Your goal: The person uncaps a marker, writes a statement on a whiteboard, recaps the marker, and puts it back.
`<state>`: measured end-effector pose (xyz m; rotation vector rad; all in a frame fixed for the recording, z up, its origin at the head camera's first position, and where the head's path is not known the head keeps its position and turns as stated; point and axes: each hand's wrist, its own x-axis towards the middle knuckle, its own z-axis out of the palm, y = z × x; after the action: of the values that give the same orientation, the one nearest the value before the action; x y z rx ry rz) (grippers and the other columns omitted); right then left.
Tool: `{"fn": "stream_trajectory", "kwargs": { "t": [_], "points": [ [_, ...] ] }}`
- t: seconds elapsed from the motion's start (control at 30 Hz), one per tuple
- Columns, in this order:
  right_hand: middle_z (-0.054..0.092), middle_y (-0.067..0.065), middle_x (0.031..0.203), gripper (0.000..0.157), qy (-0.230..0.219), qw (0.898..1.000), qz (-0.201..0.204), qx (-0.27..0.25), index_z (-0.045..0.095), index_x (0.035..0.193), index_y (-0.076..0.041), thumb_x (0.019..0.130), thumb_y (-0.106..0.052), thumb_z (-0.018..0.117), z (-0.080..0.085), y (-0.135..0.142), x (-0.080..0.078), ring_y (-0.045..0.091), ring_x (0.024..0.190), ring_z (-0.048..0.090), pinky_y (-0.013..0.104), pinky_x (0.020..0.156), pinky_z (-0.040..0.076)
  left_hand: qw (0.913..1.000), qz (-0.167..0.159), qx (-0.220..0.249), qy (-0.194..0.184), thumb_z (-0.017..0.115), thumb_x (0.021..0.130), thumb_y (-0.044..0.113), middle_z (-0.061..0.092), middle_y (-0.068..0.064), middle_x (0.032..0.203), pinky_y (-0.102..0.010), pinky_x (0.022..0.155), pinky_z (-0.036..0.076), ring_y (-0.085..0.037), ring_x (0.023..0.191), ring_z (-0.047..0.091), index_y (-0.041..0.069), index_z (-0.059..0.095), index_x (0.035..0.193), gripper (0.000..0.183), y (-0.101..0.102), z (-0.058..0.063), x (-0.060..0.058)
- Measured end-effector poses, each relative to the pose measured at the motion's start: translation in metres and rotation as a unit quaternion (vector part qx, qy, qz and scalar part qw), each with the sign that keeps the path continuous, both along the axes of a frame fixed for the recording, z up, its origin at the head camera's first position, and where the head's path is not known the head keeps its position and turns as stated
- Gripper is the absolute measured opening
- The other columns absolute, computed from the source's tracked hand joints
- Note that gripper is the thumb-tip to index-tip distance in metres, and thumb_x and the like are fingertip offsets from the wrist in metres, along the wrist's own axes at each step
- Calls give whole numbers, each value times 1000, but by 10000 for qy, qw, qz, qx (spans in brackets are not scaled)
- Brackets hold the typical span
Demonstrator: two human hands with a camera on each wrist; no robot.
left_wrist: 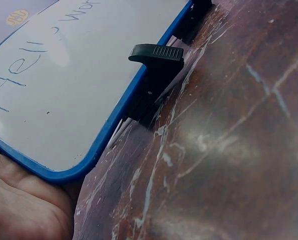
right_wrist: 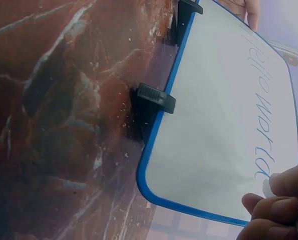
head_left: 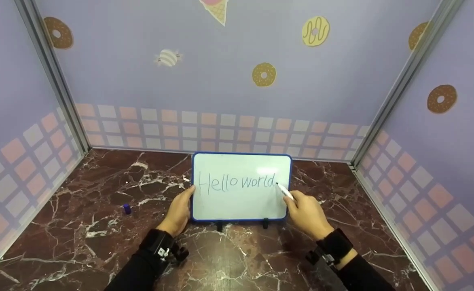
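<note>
A small whiteboard [head_left: 237, 206] with a blue frame leans back on a stand with black feet [left_wrist: 159, 57]. "Hello world" is handwritten across it in thin dark blue strokes. My left hand [head_left: 178, 212] holds the board's left edge, its palm against the frame in the left wrist view and its fingers partly hidden behind. In my right hand [head_left: 310, 214] a white marker [head_left: 287, 194] is pinched between thumb and fingers. Its dark tip is right at the end of the "d". The right wrist view shows the curled fingers [right_wrist: 276, 210] close over the board's right side.
A blue marker cap [head_left: 127, 209] lies on the dark red marbled table [head_left: 99, 250], left of the left hand. Behind the board rises a lilac wall [head_left: 221, 89] with sweets and a checked band. Side walls with grey metal corner posts [head_left: 57, 81] enclose the table.
</note>
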<state>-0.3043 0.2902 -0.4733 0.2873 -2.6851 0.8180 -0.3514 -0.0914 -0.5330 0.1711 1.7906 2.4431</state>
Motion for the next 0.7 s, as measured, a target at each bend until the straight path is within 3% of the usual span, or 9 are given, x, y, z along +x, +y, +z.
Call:
{"fn": "stream_trajectory", "kwargs": {
  "t": [0.37, 0.7],
  "points": [
    [58, -3, 70, 26, 120, 9999, -112, -39, 75, 125, 2, 114, -19, 65, 18, 5, -8, 12, 53, 49, 27, 49, 35, 10000, -16, -38, 42, 43, 121, 38, 75, -22, 129, -46, 91, 64, -30, 110, 75, -9, 58, 149, 57, 1, 2, 1],
    [59, 0, 71, 29, 191, 9996, -182, -31, 74, 126, 4, 114, -20, 64, 24, 4, -15, 14, 55, 52, 30, 50, 38, 9999, -1, -103, 17, 41, 121, 37, 75, -22, 130, -44, 91, 65, -30, 110, 75, -8, 58, 150, 57, 0, 1, 1]
  ]
}}
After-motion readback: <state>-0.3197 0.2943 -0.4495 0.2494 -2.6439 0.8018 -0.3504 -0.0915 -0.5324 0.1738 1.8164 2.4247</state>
